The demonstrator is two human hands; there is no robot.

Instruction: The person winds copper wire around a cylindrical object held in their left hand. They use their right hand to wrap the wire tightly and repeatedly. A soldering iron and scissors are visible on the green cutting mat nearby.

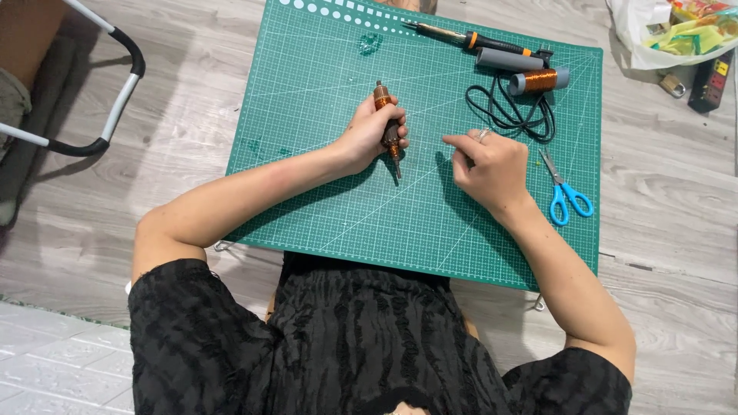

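My left hand (367, 132) is closed around a small motor rotor wound with copper wire (387, 117), held tilted over a green cutting mat (346, 207) with its thin shaft pointing down toward the mat. My right hand (489, 165), with a ring on one finger, hovers just to the right of it, fingertips pinched together; whether a fine wire runs between them I cannot tell.
Blue-handled scissors (565, 192) lie right of my right hand. At the mat's far edge are a soldering iron (469, 38), its coiled black cord (513, 111), a grey cylinder (507, 59) and a copper wire spool (538, 80). A chair frame (115, 92) stands left; a bag (676, 31) far right.
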